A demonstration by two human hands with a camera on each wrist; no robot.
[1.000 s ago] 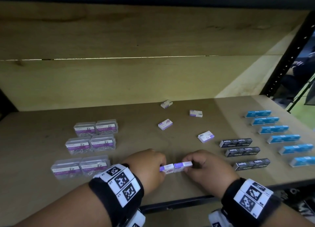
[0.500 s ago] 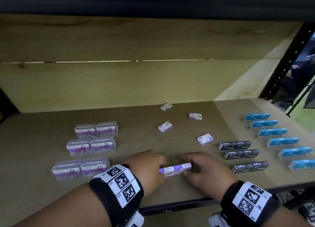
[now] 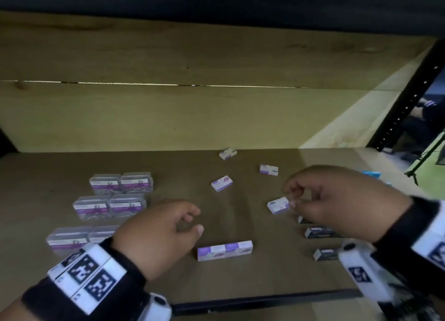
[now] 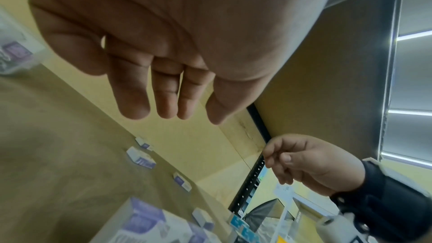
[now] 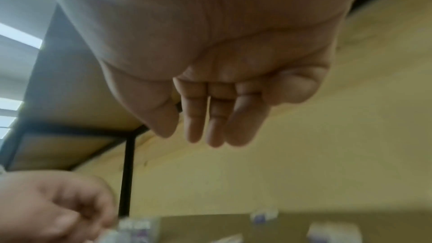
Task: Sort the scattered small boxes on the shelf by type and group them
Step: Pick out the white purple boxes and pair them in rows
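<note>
Nearest the shelf's front edge [image 3: 240, 304], at about six o'clock, two small purple-and-white boxes [image 3: 225, 250] sit end to end and touching — the start of their group. Just beyond them at eight o'clock the left hand [image 3: 159, 234] hovers with loosely curled fingers, holding nothing; the left wrist view shows its palm bare.

At four o'clock lie three black boxes [image 3: 321, 232] in a column, partly covered by the right forearm. Above them at three o'clock the right hand [image 3: 337, 200] reaches toward a loose purple-and-white box [image 3: 278, 205]; its fingertips [image 3: 291, 204] are right at the box's right end, but whether they pinch it yet I cannot tell, and the right wrist view shows the fingers relaxed and empty.

At nine o'clock six clear plastic cases [image 3: 113, 200] stand paired in three rows. Further in, three more purple-and-white boxes remain scattered: one [image 3: 222, 183] at the centre, one [image 3: 268, 169] at one o'clock, one [image 3: 227, 153] by the back wall at twelve. A blue box [image 3: 372, 174] peeks out beyond the right hand; the rest of that column is hidden.

By my reading the clear cases and black boxes look sorted — four purple-and-white boxes are left to join the pair.
</note>
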